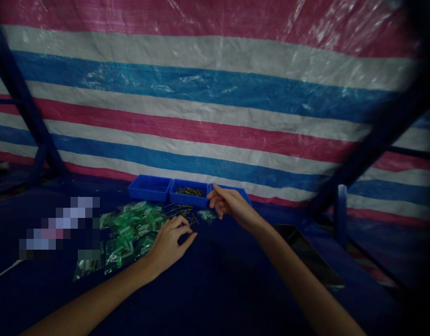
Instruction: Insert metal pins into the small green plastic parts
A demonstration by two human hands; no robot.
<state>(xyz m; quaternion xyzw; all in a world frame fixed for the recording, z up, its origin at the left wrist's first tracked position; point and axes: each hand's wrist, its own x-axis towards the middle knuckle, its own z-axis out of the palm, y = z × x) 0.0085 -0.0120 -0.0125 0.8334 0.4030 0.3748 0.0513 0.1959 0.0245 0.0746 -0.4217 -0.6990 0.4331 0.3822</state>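
Observation:
My left hand (pixel 174 238) is low over the dark blue tabletop, its thumb and index fingertips drawn close together. Anything between them is too small to make out. Just beyond it lie loose thin metal pieces (pixel 181 211), like screws or drill bits. Beside it on the left spreads a heap of small clear bags with green inserts (pixel 130 226). My right hand (pixel 229 203) hovers before the right blue bin (pixel 243 195), fingers loosely bent and apart, with nothing visible in them. A single small clear bag (pixel 207 214) lies below it.
The middle blue bin (pixel 188 199) holds more thin metal pieces; the left blue bin (pixel 150 189) stands beside it. A dark flat device (pixel 307 254) lies at right. Blue metal posts (pixel 341 214) flank the table, and a striped plastic sheet (pixel 215 107) hangs behind. A blurred-out item lies left.

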